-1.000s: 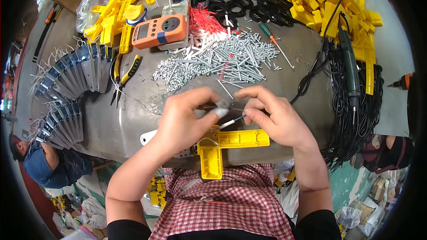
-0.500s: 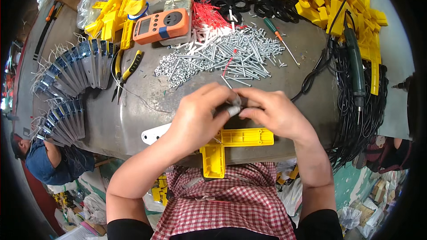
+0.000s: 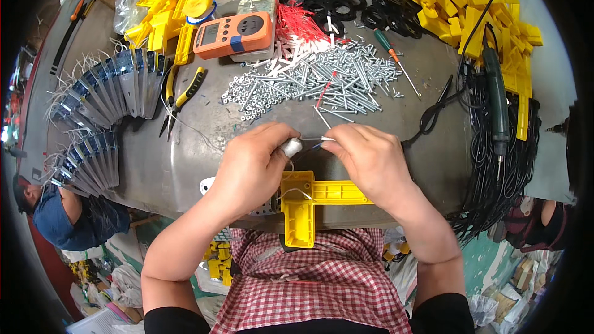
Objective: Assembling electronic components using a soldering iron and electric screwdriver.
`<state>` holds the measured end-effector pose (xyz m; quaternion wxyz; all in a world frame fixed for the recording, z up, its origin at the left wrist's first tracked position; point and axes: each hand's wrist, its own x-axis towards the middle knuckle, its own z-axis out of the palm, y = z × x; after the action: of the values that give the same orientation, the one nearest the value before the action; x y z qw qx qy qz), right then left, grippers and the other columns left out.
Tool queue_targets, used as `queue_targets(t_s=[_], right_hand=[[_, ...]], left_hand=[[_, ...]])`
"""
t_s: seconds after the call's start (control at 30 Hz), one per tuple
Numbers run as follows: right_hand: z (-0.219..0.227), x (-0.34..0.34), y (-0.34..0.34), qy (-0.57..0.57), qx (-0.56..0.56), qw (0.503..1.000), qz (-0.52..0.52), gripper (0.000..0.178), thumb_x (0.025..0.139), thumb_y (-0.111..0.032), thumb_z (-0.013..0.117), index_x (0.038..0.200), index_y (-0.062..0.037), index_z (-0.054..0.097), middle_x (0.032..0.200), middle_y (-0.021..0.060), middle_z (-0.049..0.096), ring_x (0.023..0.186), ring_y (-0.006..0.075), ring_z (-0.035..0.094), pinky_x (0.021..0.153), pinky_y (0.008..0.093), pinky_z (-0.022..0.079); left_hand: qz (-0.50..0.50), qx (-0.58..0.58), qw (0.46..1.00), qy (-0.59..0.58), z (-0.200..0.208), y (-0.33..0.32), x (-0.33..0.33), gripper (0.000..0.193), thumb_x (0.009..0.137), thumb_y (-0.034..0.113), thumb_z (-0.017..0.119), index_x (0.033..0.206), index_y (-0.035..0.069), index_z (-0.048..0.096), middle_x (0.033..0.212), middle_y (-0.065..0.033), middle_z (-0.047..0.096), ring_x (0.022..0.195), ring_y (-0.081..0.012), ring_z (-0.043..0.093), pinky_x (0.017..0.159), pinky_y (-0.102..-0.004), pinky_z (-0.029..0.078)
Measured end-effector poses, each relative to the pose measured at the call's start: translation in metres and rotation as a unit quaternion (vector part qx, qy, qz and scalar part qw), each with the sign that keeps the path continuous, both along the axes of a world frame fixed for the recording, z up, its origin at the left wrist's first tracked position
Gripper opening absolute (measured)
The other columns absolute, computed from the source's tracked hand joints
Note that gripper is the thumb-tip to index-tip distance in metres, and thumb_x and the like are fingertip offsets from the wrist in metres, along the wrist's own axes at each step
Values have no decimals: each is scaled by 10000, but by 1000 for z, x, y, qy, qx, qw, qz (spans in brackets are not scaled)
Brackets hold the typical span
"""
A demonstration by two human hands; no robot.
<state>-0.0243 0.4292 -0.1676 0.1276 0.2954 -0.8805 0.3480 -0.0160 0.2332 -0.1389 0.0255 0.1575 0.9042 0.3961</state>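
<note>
Over the table's near edge, my left hand (image 3: 255, 159) is closed in a pinch on a thin wire (image 3: 311, 140). A white wrapping (image 3: 291, 146) sits at its fingertips. Facing it, my right hand (image 3: 372, 156) pinches a small white sleeve (image 3: 328, 139) with thin wire at it. The wire spans the short gap between both hands. Below them lies a yellow T-shaped plastic housing (image 3: 299, 226), open side up, with a pale wire lying across its joint. A white panel with holes (image 3: 206, 185) shows partly beneath my left forearm.
Loose screws (image 3: 352, 74) and nuts (image 3: 253, 96) are heaped ahead, beside red-and-white sleeves (image 3: 297, 21). Around them lie an orange multimeter (image 3: 235, 34), pliers (image 3: 185, 96), a screwdriver (image 3: 396, 59), wired panels (image 3: 105, 89), yellow housings (image 3: 470, 6), and a corded green tool (image 3: 495, 93) over black cables (image 3: 479, 167).
My hands have drawn apart from a joined position, left hand to the left, right hand slightly down. The wire between them and the housing's joint now show. The view has shifted slightly.
</note>
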Motion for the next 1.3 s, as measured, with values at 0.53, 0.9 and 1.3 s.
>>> queue_targets(t_s=[0.53, 0.9, 1.3], right_hand=[[-2, 6, 15, -118, -88, 989, 20, 97, 849, -120, 616, 899, -59, 560, 623, 127, 573, 529, 287, 588, 489, 352, 437], [-31, -16, 39, -379, -504, 776, -12, 110, 955, -118, 475, 975, -18, 437, 825, 82, 594, 651, 86, 527, 576, 223, 447], [-34, -14, 37, -403, -503, 764, -15, 170, 895, -78, 565, 1028, -31, 471, 794, 5, 552, 668, 33, 467, 594, 176, 392]], left_hand=[[56, 116, 992, 6, -17, -4, -7, 111, 803, 70, 636, 887, -2, 628, 750, -95, 613, 701, -187, 595, 634, -287, 452], [-164, -162, 920, 316, -10, 24, -89, 296, 627, 20, 639, 919, 62, 613, 977, -85, 554, 968, -283, 514, 829, -408, 426], [-66, -79, 970, 222, -28, 18, -89, 183, 687, -2, 633, 862, 19, 582, 848, -72, 592, 845, -235, 578, 765, -332, 456]])
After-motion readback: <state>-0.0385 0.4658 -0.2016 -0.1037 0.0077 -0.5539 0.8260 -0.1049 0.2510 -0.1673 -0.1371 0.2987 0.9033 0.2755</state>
